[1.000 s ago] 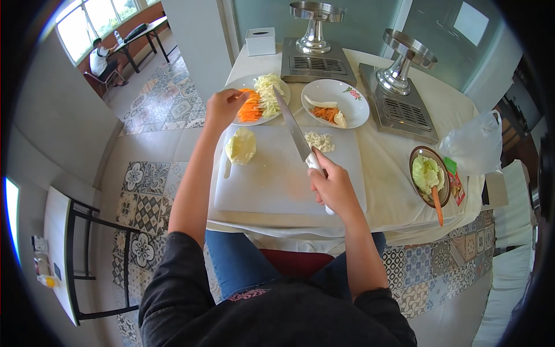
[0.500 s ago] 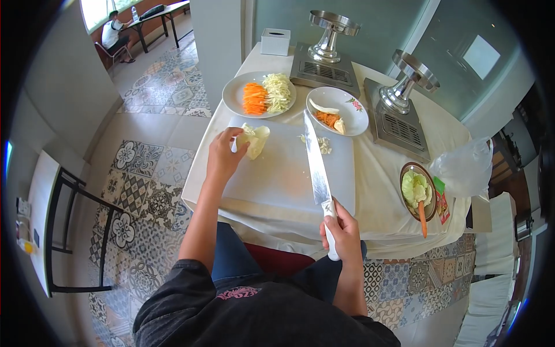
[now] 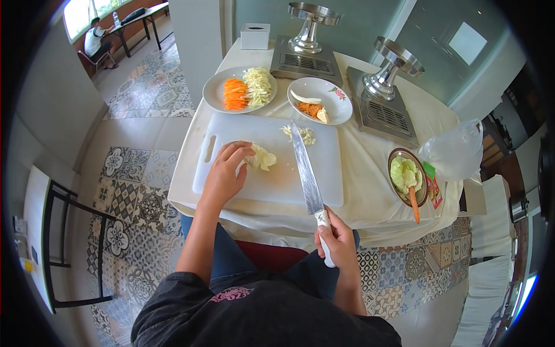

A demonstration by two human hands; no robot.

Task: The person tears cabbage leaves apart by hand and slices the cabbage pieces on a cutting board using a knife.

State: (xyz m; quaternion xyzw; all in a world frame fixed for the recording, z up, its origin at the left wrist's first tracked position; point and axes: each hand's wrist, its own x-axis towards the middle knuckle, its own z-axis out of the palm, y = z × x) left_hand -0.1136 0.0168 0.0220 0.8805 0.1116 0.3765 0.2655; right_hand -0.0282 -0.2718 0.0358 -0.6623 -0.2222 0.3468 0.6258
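Note:
My left hand (image 3: 226, 172) curls over a pale piece of cabbage (image 3: 263, 158) lying on the white cutting board (image 3: 243, 124); its far side is partly hidden by my fingers. With my right hand (image 3: 337, 238) I grip the white handle of a large kitchen knife (image 3: 308, 170). The blade points away from me above the right part of the board, to the right of the cabbage piece. Small shredded cabbage bits (image 3: 300, 135) lie near the board's far edge, close to the blade tip.
Behind the board are a plate (image 3: 213, 95) of carrot and cabbage shreds and a flowered bowl (image 3: 345, 111) with scraps. Two metal stands (image 3: 305, 43) are farther back. At right sit a brown-rimmed bowl (image 3: 393, 184) with cabbage leaves and a carrot, and a plastic bag (image 3: 457, 151). A person (image 3: 95, 41) sits far left.
My left hand has lowered the cabbage piece toward the board, and its fingers now lie over it. The knife stays in my right hand. The whole view has shifted slightly.

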